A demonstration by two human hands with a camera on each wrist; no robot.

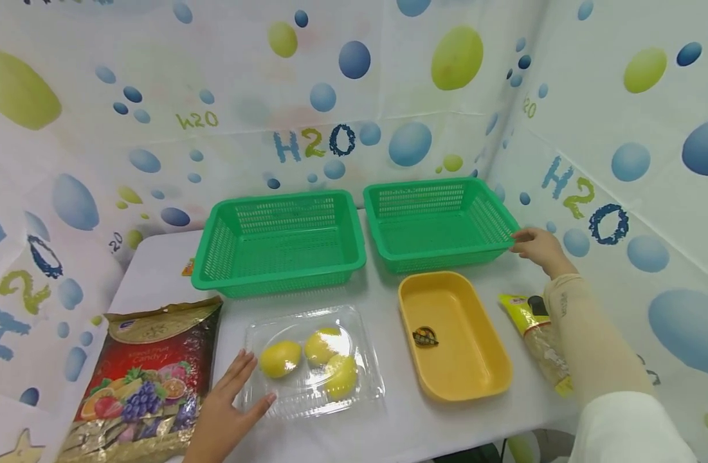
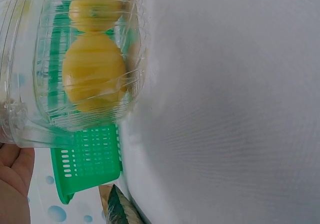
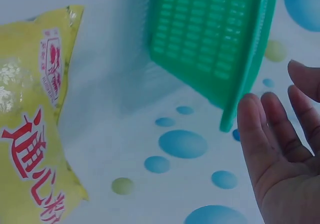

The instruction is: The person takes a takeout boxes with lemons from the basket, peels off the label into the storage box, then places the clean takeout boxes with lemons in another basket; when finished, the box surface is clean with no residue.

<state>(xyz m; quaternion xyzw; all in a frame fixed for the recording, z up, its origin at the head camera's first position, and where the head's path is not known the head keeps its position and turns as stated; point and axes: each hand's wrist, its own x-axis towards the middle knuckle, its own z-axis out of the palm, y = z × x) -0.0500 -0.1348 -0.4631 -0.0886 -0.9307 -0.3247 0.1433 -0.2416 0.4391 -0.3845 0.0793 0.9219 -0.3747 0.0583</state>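
Note:
My left hand (image 1: 226,411) has its fingers spread at the left side of a clear plastic clamshell box (image 1: 307,411). Inside the box lie three yellow lemons (image 1: 280,359). The left wrist view shows the fingers (image 2: 22,166) right at the box's edge, with lemons (image 2: 95,72) behind the ribbed plastic. At the right front corner of the right green basket (image 1: 423,228) is my right hand (image 1: 535,247), fingers extended and loosely bent. In the right wrist view its fingertips (image 3: 248,104) come close to the rim of that basket (image 3: 200,44), and the palm holds nothing.
A second green basket (image 1: 284,254) stands to the left. The yellow tray (image 1: 460,350) in front holds a small dark, gold-patterned item (image 1: 425,336). A mixed fruit candy bag (image 1: 139,386) lies at left; a yellow macaroni bag (image 1: 541,337) lies beneath the right forearm.

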